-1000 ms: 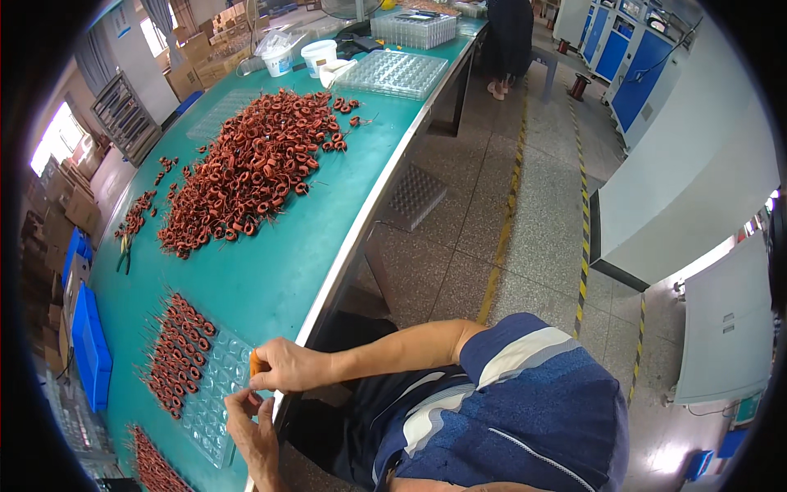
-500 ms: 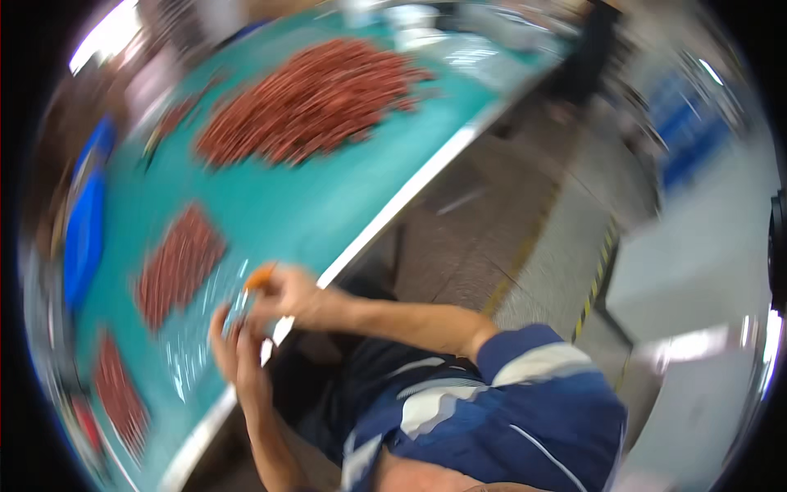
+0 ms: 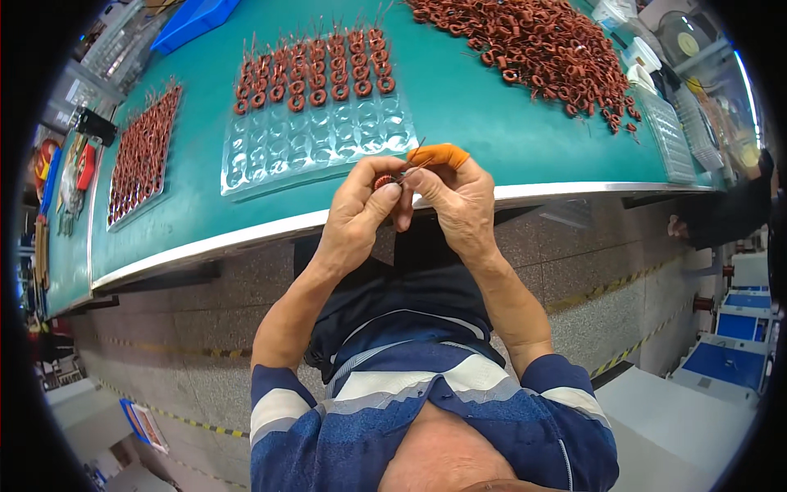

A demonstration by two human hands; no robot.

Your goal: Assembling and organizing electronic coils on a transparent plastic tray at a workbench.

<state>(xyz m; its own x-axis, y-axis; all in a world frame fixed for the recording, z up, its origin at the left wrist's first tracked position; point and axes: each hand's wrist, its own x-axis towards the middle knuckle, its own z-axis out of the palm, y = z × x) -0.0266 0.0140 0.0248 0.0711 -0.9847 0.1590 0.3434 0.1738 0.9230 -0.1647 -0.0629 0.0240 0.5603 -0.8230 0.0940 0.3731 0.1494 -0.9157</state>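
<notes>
Above the table's front edge, my left hand (image 3: 358, 215) pinches a small toroidal coil (image 3: 383, 181) wound with reddish-brown wire. My right hand (image 3: 464, 202) is closed at the coil's thin wire leads (image 3: 421, 151), thumb against the forefinger, which wears an orange finger cot (image 3: 443, 155). The hands almost touch, and fingers hide part of the coil. Just beyond them lies a clear plastic tray (image 3: 311, 148) with round pockets. Its far rows hold upright coils (image 3: 318, 74) with leads pointing up; its near rows hold none.
A second tray filled with coils (image 3: 145, 152) lies to the left. The large heap of loose coils (image 3: 533, 49) covers the far right of the green table (image 3: 484, 148). Stacked clear trays (image 3: 668, 135) stand at the right end, and a blue bin (image 3: 193, 23) at the back left.
The view has swung round and sharpened from a blur, so the table's front edge now runs across the picture. Both hands remain close together at that edge.
</notes>
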